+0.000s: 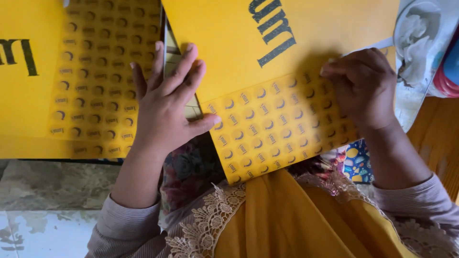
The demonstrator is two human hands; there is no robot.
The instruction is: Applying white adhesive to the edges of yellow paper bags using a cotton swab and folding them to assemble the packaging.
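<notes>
A yellow sheet [224, 43] with large black lettering lies tilted in front of me, and its lower part is a panel [267, 129] of small round yellow stickers in rows. My left hand [167, 105] rests flat with spread fingers on the sheet's left edge, thumb on the sticker panel. My right hand [363, 86] is curled at the sticker panel's right side, fingertips pinching at a sticker near its top edge. Whether a sticker is lifted I cannot tell.
A second yellow sticker sheet [95, 71] lies at the left. A white plate or bowl [420, 28] and a red and blue item [447, 71] sit at the top right. A wooden surface [437, 138] shows at right, patterned fabric and a yellow garment [287, 220] below.
</notes>
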